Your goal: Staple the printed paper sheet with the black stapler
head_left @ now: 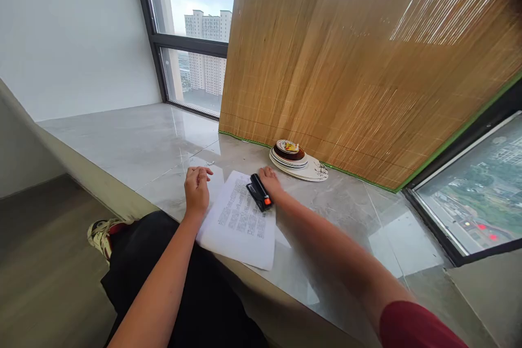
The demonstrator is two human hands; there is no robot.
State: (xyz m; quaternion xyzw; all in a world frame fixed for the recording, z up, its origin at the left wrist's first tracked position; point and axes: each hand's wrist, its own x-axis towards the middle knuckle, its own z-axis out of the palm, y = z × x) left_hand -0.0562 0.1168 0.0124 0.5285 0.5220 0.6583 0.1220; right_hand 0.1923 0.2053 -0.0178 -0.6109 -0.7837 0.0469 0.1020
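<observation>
A printed stack of white paper (240, 228) lies on the grey stone windowsill near its front edge. On its upper right part rests a black stapler (260, 191) with an orange-red spot at its near end. My left hand (197, 190) is on the sill just left of the paper, its fingers loosely bent and holding nothing visible. Beside the stapler's far end, my right hand (269, 179) lies palm down on the sill, open, its fingers pointing away from me. Whether that hand touches the stapler is hard to tell.
Beyond my right hand, stacked plates (289, 160) with a small yellow item on top sit against a bamboo blind (318, 65). A flat white oval board (316, 169) lies under them. Windows (193, 79) stand at left and right. My bent leg (159, 244) is against the sill's edge.
</observation>
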